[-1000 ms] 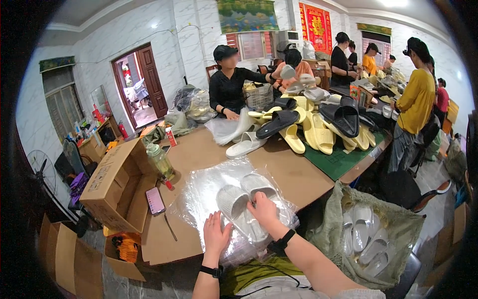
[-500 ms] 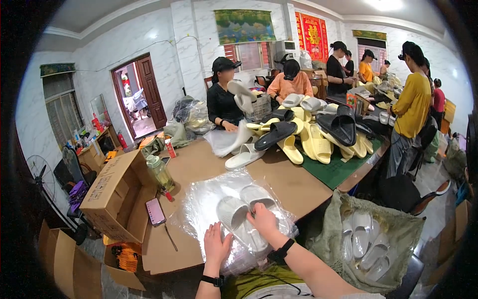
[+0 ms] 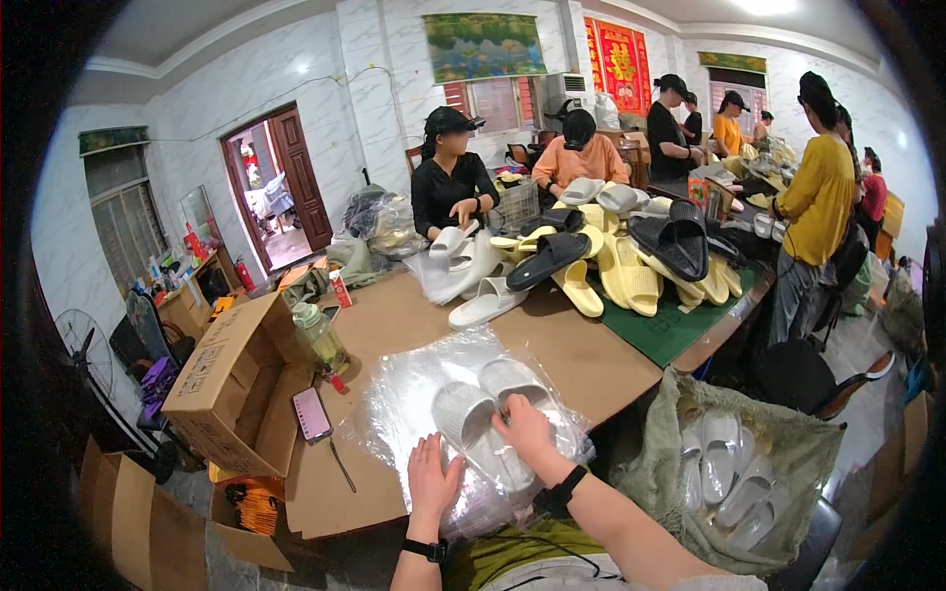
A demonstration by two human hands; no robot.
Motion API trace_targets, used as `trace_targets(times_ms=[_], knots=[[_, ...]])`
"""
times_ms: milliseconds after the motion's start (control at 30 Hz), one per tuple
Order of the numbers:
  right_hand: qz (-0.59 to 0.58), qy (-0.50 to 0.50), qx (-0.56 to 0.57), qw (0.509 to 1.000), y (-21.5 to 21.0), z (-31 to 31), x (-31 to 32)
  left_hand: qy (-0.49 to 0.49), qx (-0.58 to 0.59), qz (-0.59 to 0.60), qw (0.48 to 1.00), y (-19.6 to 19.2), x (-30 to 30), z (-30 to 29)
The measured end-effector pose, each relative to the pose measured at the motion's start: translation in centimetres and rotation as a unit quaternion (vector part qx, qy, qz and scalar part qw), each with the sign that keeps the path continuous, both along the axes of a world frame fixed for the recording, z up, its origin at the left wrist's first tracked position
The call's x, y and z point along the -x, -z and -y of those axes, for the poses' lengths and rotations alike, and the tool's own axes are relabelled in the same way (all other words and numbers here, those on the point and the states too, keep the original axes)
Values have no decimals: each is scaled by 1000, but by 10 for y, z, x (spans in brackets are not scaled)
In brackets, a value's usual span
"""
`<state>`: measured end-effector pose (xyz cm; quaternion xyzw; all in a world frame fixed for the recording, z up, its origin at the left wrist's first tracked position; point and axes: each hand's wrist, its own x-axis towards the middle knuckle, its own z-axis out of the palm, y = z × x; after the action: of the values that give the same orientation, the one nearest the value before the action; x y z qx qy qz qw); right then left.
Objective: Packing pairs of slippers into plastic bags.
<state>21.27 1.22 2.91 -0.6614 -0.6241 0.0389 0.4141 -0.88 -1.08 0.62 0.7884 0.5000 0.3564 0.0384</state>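
A pair of light grey slide slippers [image 3: 465, 418] lies side by side on a stack of clear plastic bags [image 3: 404, 379] at the near edge of the table. My left hand [image 3: 432, 477] rests flat on the bags, fingers stretched out, just left of the slippers. Bent over the strap of the right-hand slipper [image 3: 512, 374], my right hand [image 3: 526, 429] grips it near its inner edge; part of the fingertips is hidden. Whether the slippers are inside a bag or on top of it, I cannot tell.
An open cardboard box [image 3: 232, 389], a bottle [image 3: 320, 340] and a pink-screened phone [image 3: 311, 414] stand to the left. Yellow, black and grey slippers [image 3: 631, 276] are heaped beyond. A green sack [image 3: 670, 473] of slippers is at right. Co-workers sit and stand around.
Across the table, the co-worker in black has lowered a raised slipper to the table beside a plastic bag. My hands stay almost where they were, and the view has shifted slightly.
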Motion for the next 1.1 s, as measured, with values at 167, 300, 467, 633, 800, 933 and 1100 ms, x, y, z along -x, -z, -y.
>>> trace_targets(times_ms=[167, 300, 467, 633, 800, 933, 1100], knots=[[-2, -3, -7, 1000, 2, 1, 1, -2, -5, 1, 1000, 2, 1, 1], [-5, -1, -4, 1000, 4, -1, 0, -4, -3, 4, 1000, 0, -1, 2], [0, 2, 4, 1000, 5, -3, 0, -1, -10, -2, 1000, -1, -1, 2], [-2, 5, 8, 1000, 5, -4, -1, 3, -12, -3, 1000, -1, 0, 1], [-6, 0, -5, 1000, 7, -4, -2, 1, -7, -5, 1000, 3, 1, -1], [-9, -1, 6, 1000, 3, -3, -1, -8, 3, -8, 1000, 2, 1, 0], [-20, -8, -4, 1000, 4, -2, -1, -1, 3, -4, 1000, 0, 2, 1]])
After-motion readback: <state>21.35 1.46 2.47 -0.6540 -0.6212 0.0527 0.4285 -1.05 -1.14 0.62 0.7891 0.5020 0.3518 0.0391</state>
